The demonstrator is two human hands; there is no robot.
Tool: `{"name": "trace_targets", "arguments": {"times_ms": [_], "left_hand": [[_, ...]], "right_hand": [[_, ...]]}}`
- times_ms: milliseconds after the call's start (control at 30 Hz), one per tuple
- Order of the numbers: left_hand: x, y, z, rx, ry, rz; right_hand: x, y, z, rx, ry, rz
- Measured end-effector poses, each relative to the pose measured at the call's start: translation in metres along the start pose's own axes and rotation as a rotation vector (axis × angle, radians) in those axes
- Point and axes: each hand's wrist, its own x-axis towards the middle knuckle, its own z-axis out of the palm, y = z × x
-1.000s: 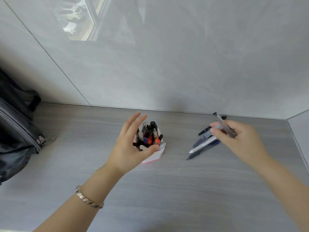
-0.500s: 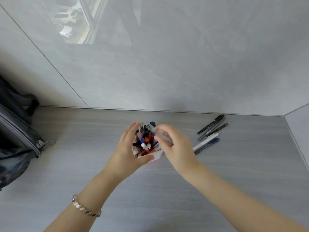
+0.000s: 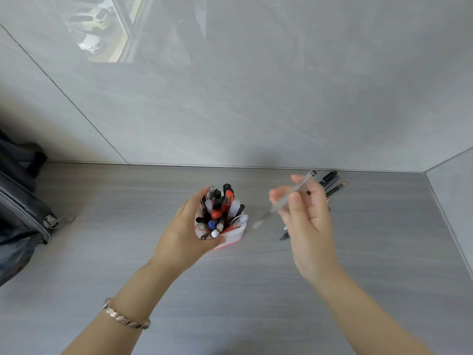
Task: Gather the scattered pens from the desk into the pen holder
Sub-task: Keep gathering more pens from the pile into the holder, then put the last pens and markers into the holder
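Left hand (image 3: 189, 234) cupped around the near-left side of the pen holder (image 3: 231, 233), fingers curled on its wall, steadying it on the desk (image 3: 256, 290). Already crowded with markers and pens, caps pointing up. Right hand (image 3: 307, 219) raised off the desk just right of the holder, thumb and forefinger pinching a clear pen (image 3: 294, 192) near the middle of the barrel, other fingers loosely spread; pen tilted, cap end up toward the wall, tip blurred. More loose pens (image 3: 330, 181) lying behind that hand near the back wall, partly hidden, one dark tip poking out below the palm. Bag (image 3: 23, 213) sitting well apart at the far left.

Judged light, stiff and smooth, so likely to slip or swivel in a loose pinch. Best gripped mid-barrel, then dropped tip first into a gap among the packed caps.
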Motion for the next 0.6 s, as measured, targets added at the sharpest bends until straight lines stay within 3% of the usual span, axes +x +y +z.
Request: {"name": "trace_targets", "arguments": {"times_ms": [200, 300, 400, 467, 600], "left_hand": [[0.0, -0.001, 0.001, -0.016, 0.003, 0.008], [0.0, -0.003, 0.001, -0.025, 0.011, 0.013], [0.0, -0.003, 0.002, -0.004, 0.01, 0.014], [-0.001, -0.001, 0.004, 0.021, 0.019, 0.013], [-0.003, 0.001, 0.006, 0.029, 0.027, 0.022]], "right_hand": [[-0.002, 0.016, 0.037, -0.096, -0.043, -0.064], [-0.002, 0.027, 0.039, -0.334, -0.085, -0.091], [-0.003, 0.041, 0.032, -0.789, -0.082, -0.409], [-0.004, 0.05, 0.024, -0.92, -0.088, -0.531], [-0.016, 0.056, 0.007, -1.104, -0.46, -0.586]]}}
